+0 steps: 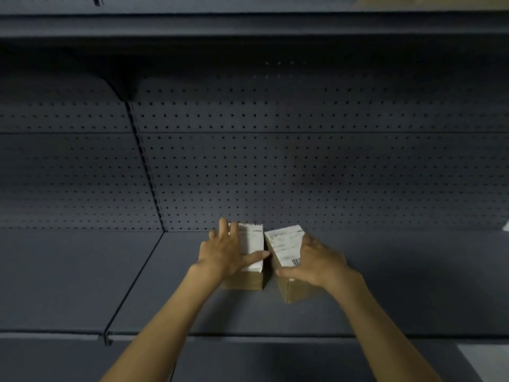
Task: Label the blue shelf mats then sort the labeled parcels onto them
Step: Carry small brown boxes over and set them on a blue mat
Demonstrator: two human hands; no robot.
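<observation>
Two small cardboard boxes stand side by side on a dark grey metal shelf (385, 271), close to its far edge where a pegboard back wall (303, 161) rises behind them. Each box carries a white shipping label with a barcode on its top face. The left box (252, 241) sits square to the shelf, and the right box (286, 249) is turned at a slight angle, its near corner pointing towards the viewer. The two boxes are just beside each other, almost touching at their far ends.

Both bare arms reach in from the near edge. The left hand (228, 250) lies over the left box with fingers spread across its top and left side, thumb stretched right along the label. The right hand (316, 261) wraps the right box from its right side, fingers on top and thumb along the near face. Both hands grip their boxes loosely rather than clenching.

A vertical seam divides the shelf into a left section and a right section; the boxes are on the right section. Another shelf (248, 23) runs overhead.
</observation>
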